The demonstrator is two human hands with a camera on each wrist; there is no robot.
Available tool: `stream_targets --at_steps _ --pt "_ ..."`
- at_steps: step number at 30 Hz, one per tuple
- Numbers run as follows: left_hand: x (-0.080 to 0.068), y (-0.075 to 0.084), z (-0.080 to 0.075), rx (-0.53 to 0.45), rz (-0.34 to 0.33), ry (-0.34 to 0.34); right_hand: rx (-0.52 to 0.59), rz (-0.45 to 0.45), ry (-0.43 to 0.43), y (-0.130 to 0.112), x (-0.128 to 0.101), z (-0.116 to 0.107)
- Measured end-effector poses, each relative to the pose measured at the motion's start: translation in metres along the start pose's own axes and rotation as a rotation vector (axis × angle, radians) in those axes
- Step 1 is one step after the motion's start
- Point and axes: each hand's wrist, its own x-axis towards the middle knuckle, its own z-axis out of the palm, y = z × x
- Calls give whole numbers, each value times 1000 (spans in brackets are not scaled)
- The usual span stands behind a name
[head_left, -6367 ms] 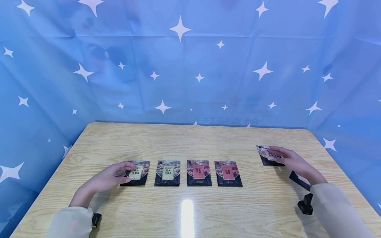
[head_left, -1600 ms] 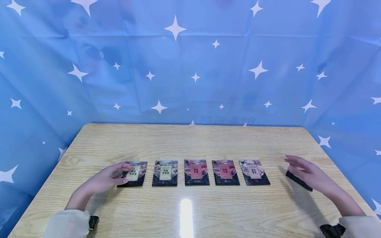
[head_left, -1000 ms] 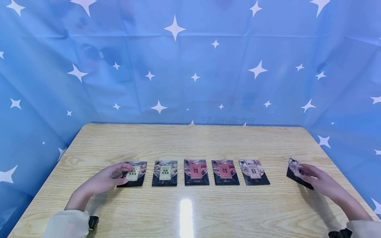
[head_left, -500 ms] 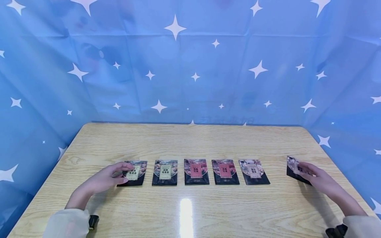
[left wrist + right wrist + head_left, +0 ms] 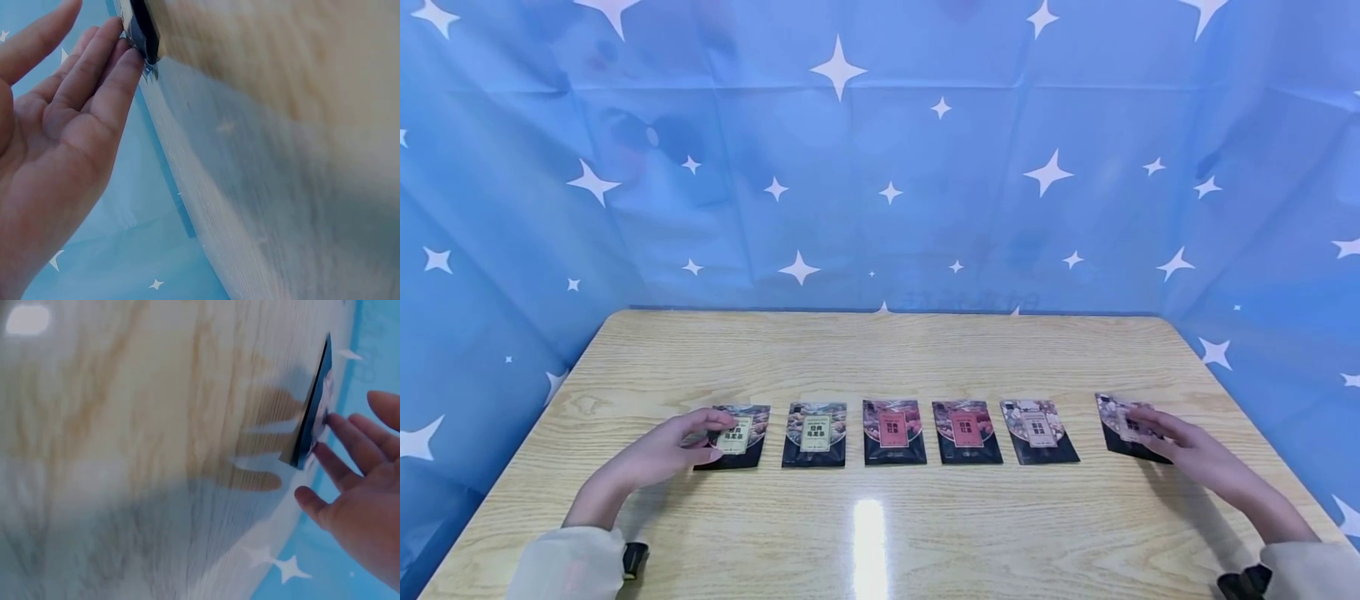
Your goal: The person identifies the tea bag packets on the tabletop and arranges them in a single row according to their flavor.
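Partly hidden under the right hand's [image 5: 1187,446] flat fingers lies a packet [image 5: 1122,425]; the left hand [image 5: 662,450] rests relaxed.

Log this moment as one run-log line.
left hand: touching leftmost packet | right hand: fingers on sixth packet | row packets: flat on table

Two packets in hand, both flat, face up, dark with printed label panels. Left hand [image 5: 662,454] fingertips rest on the cream-label packet [image 5: 736,437], leftmost in the row, toward the table's [image 5: 880,350] left edge and nearer its front edge than its back. Right hand [image 5: 1187,450] fingers lie straight on the pale-label packet [image 5: 1122,425], slightly skewed, close to the right edge.
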Motion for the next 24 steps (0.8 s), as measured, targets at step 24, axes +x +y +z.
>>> stream_targets --at_steps 24 --pt "0 -1 0 8 -1 16 -61 -67 7 -14 5 14"
